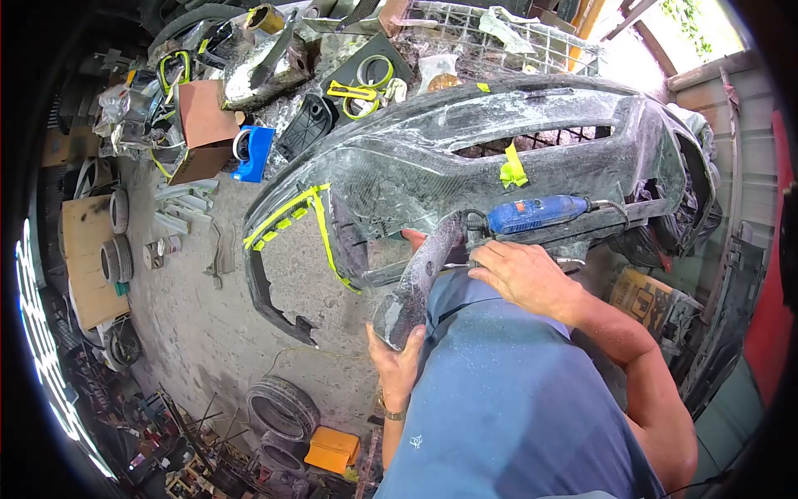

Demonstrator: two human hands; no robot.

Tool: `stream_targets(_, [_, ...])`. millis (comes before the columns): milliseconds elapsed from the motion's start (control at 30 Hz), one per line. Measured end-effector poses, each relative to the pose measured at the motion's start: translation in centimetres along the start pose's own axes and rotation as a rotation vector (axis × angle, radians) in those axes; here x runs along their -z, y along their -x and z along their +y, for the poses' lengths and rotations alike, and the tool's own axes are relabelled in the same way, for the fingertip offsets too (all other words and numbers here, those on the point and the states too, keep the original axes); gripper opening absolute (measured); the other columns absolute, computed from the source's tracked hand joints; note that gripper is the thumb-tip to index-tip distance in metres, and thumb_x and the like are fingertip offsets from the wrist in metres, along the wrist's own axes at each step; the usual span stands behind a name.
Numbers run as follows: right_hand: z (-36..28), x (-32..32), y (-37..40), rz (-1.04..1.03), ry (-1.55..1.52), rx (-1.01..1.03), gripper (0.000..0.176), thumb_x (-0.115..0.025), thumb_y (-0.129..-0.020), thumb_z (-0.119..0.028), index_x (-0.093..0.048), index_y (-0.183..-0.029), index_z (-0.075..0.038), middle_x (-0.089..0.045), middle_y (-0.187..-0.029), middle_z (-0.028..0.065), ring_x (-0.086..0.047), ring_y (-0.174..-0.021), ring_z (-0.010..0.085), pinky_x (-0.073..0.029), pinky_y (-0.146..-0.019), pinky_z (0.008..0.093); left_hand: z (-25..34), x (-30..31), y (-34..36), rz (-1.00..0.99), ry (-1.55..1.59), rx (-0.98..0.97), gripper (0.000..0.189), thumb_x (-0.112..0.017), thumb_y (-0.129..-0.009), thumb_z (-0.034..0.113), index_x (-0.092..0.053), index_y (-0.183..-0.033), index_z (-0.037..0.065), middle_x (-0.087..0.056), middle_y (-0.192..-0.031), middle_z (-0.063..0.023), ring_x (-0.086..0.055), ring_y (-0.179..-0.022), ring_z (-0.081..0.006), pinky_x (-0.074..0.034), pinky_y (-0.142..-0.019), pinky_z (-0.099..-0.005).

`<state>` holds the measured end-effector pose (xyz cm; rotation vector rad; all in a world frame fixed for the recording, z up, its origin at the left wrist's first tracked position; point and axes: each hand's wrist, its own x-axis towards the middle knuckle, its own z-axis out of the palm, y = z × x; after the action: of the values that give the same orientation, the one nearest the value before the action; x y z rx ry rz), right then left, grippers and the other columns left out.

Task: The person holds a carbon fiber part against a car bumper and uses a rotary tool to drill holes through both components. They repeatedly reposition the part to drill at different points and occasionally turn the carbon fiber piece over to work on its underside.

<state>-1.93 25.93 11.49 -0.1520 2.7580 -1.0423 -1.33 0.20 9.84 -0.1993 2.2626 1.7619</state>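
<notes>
The left hand [395, 362] is closed around the lower end of a dark, dusty curved piece [413, 287], thumb on one side and fingers on the other. The piece slants up and away from that hand, its far end close to the nose of the blue tool [536, 214]. The right hand [528, 279] is partly curled, its fingertips drawn together just beside the piece; something slim seems to be pinched there, though the fingers cover too much to be sure what. The tool lies just beyond the right hand, along the lower part of a large bumper [399, 179] that arches past both hands, with a knot of yellow tape [513, 169] on it. The step in hand looks like close work on the curved piece, the left hand bracing it. The next move calls for a steady left grip and small, light finger control from the right, clear of the tool's nose.
</notes>
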Motion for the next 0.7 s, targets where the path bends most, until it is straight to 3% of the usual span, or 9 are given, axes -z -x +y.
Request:
stream_targets(100, [-1.0, 0.6, 0.1, -0.039, 0.139, -0.012, 0.025, -0.055, -0.097, -0.030, -0.056, -0.099, -0.005, -0.064, -0.089, 0.0116, -0.068, -0.081, 0.0286, -0.055, -0.067, 0.0409, 0.1, -0.4, 0.6, -0.009, -0.059, -0.061, 0.057, -0.082, -0.080, 0.014, -0.050, -0.121, -0.008, -0.067, -0.102, -0.0166, -0.064, -0.091, -0.0219, -0.051, -0.082, -0.0354])
stream_targets(167, [-2.1, 1.7, -0.2, -0.117, 0.160, -0.101, 0.025, -0.056, -0.096, -0.030, -0.056, -0.099, -0.005, -0.064, -0.087, 0.0105, -0.068, -0.080, 0.0286, -0.055, -0.066, 0.0406, 0.5, -0.6, 1.2, -0.056, -0.134, 0.020, 0.054, -0.077, -0.083, 0.009, -0.048, -0.126, -0.004, -0.061, -0.113, -0.0123, -0.059, -0.101, -0.0204, -0.047, -0.092, -0.0346])
stream_targets(233, [-2.3, 1.8, -0.2, -0.191, 0.179, -0.191, 0.025, -0.057, -0.096, -0.030, -0.056, -0.098, -0.005, -0.064, -0.085, 0.0093, -0.068, -0.079, 0.0286, -0.055, -0.065, 0.0403, 0.9, -0.8, 1.1, -0.071, -0.114, 0.001, 0.052, -0.078, -0.083, 0.011, -0.048, -0.124, -0.005, -0.061, -0.113, -0.0129, -0.059, -0.100, -0.0202, -0.048, -0.091, -0.0344])
stream_targets(333, [-1.8, 1.2, 0.1, -0.115, 0.226, -0.100, 0.025, -0.057, -0.096, -0.030, -0.056, -0.094, -0.005, -0.064, -0.083, 0.0097, -0.068, -0.075, 0.0276, -0.055, -0.061, 0.0389, 1.0, -1.0, 1.0, -0.072, -0.131, 0.005, 0.052, -0.078, -0.083, 0.011, -0.048, -0.123, -0.005, -0.061, -0.112, -0.0131, -0.059, -0.100, -0.0198, -0.048, -0.090, -0.0341])
stream_targets(400, [-1.7, 1.2, 0.1, -0.086, 0.270, -0.049, 0.026, -0.057, -0.096, -0.031, -0.057, -0.095, -0.005, -0.064, -0.082, 0.0090, -0.068, -0.076, 0.0260, -0.055, -0.062, 0.0378, 1.1, -1.4, 0.7, -0.020, -0.175, -0.154, 0.049, -0.082, -0.081, 0.016, -0.052, -0.110, -0.010, -0.069, -0.092, -0.0184, -0.068, -0.081, -0.0232, -0.053, -0.071, -0.0359])
stream_targets(633, [-1.5, 0.7, -0.2, -0.066, 0.324, 0.008, 0.026, -0.058, -0.095, -0.031, -0.058, -0.095, -0.006, -0.064, -0.083, 0.0082, -0.068, -0.075, 0.0237, -0.055, -0.062, 0.0360, 0.8, -1.7, 1.0, -0.007, -0.160, -0.159, 0.048, -0.081, -0.081, 0.016, -0.052, -0.110, -0.009, -0.069, -0.092, -0.0178, -0.068, -0.079, -0.0229, -0.053, -0.070, -0.0352])
stream_targets(700, [-1.6, 0.9, -0.4, -0.049, 0.316, 0.047, 0.021, -0.056, -0.095, -0.025, -0.059, -0.094, -0.004, -0.066, -0.084, 0.0100, -0.070, -0.075, 0.0241, -0.057, -0.062, 0.0342, 1.0, -1.8, 1.0, 0.003, -0.156, -0.170, 0.047, -0.081, -0.081, 0.015, -0.052, -0.109, -0.009, -0.069, -0.091, -0.0174, -0.068, -0.079, -0.0221, -0.053, -0.070, -0.0349])
